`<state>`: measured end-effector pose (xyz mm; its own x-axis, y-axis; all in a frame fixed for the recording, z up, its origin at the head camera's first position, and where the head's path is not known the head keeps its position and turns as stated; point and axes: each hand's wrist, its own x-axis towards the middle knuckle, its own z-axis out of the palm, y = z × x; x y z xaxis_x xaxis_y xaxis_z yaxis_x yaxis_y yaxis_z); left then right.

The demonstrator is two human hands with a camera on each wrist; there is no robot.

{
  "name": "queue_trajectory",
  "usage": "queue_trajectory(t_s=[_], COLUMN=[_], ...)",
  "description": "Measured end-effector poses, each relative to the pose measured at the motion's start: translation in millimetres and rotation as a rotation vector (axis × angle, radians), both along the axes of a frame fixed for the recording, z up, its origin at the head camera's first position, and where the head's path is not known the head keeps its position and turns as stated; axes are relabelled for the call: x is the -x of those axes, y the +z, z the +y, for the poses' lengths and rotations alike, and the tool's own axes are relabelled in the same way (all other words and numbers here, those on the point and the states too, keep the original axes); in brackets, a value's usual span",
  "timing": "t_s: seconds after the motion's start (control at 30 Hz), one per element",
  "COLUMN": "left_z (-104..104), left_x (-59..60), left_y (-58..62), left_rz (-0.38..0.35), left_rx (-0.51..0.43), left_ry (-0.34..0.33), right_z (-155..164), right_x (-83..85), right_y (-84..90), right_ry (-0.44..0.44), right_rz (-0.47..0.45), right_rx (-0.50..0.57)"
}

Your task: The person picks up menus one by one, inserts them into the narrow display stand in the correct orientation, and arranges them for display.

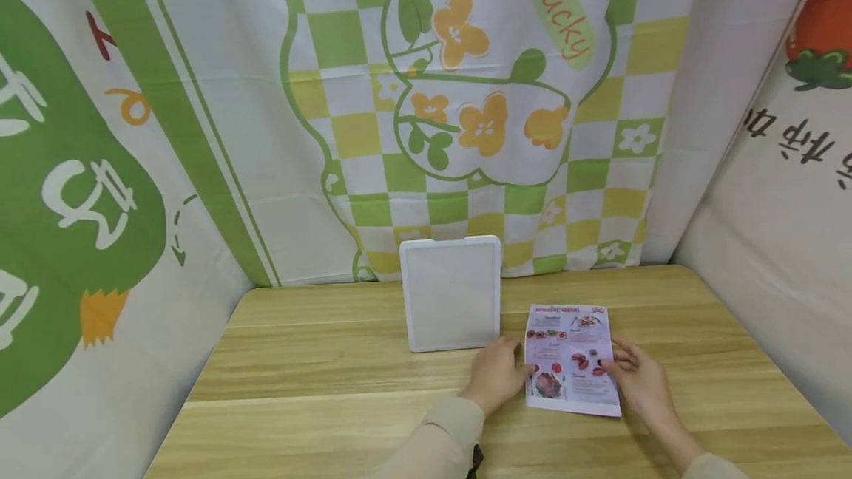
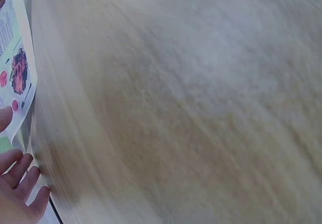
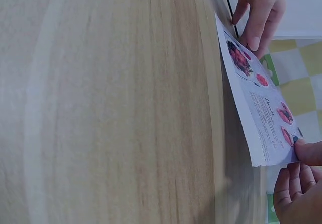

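Observation:
A printed paper menu headed "SPECIAL MENU" (image 1: 562, 350), with food pictures on it, is held between the two hands, its lower part raised off the table in the right wrist view. My left hand (image 1: 494, 374) holds its left edge, thumb at the front face. On the opposite edge my right hand (image 1: 640, 381) pinches the sheet, thumb on the print and the other fingers behind. Just left of the menu a white rectangular board (image 1: 451, 294) with a raised rim stands upright, close to the left hand's fingers.
The wood-grain table (image 1: 299, 361) reaches back to a hanging cloth (image 1: 373, 131) with green and yellow checks. More printed cloth hangs along the left and right sides.

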<state>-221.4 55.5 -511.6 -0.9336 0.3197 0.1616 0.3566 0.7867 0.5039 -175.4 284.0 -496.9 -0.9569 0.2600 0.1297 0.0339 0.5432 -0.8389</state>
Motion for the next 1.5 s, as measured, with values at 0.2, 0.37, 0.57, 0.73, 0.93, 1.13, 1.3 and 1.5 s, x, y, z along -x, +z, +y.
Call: queue_trajectory(t_s=[0.2,0.37,0.57,0.73,0.93,1.13,1.3,1.5], left_z=[2,4,9,10,5,-1,-8,-20], left_x=[-4.1,-6.3,-6.5,-7.7,-10.5,-12.3,-14.1,-16.4], left_y=[3.9,5.1,6.6,12.3,20.7,26.6,33.6,44.1], left_rz=[-0.009,-0.029,-0.083,-0.107,-0.078,-0.057,-0.041,-0.033], left_rx=[-0.069,-0.181,-0.341,-0.422,-0.423,-0.421,-0.422,-0.431], left_ry=[0.057,0.109,0.158,0.178,0.158,0.137,0.109,0.096], right_z=[-2,-5,-5,-5,-5,-5,-6,-11], right_x=[-3.3,-6.7,-11.2,-15.2,-19.7,-23.0,-26.9,-30.6], right_y=[-0.9,0.3,5.3,9.8,15.2,23.0,32.9,41.7], right_ry=[-0.021,-0.043,-0.114,-0.136,-0.142,-0.135,-0.128,-0.123], right_rz=[0.051,0.096,0.051,0.054,0.064,0.047,0.035,0.047], right_rx=[0.061,0.099,0.052,0.023,0.010,-0.013,-0.023,-0.026])
